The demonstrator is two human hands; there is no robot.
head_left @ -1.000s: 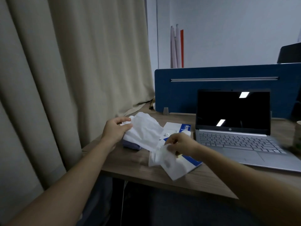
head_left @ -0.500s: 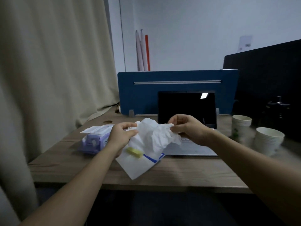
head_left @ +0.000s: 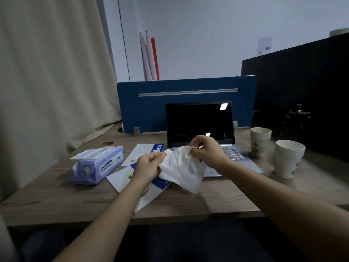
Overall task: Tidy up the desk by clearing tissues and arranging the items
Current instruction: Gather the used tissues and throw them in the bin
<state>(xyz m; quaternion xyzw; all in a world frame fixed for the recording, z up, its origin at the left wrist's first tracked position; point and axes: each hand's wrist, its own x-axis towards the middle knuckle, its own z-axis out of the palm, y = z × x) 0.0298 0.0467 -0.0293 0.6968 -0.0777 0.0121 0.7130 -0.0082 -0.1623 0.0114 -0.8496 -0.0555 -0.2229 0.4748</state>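
Desk (head_left: 56, 201) of grey-brown wood fills the lower half of the view, and there is one of it. One beige curtain (head_left: 52, 72) hangs at nine to eleven o'clock, its hem resting on the desk's far left corner. One blue divider panel (head_left: 151, 104) stands upright along the far edge at twelve o'clock, with one black partition (head_left: 302, 82) at two o'clock. One laptop (head_left: 198, 121) sits open just in front of the blue panel, screen dark. Two white envelopes with blue print lie flat at the centre: the near envelope (head_left: 120, 179) at about seven o'clock from the hands, overlapping the far envelope (head_left: 143, 150), which lies beside the laptop's left edge. One lilac wet-wipe pack (head_left: 98, 165) lies at nine o'clock, flap lid on top, near the envelopes but apart from them. Two stacks of paper cups stand at three o'clock: the near cup stack (head_left: 289, 159) and the far cup stack (head_left: 260, 140), close together, right of the laptop.

One crumpled white tissue (head_left: 181, 169) is held above the desk at the centre, over the near envelope and the laptop's front edge. Two hands hold it. The left hand (head_left: 147, 167) has its fingers curled and its thumb pressed onto the tissue's left edge. The right hand (head_left: 205, 148) pinches the upper right edge between thumb and bent fingertips. One small yellow scrap (head_left: 130, 174) shows beside the left wrist; I cannot tell what it is.
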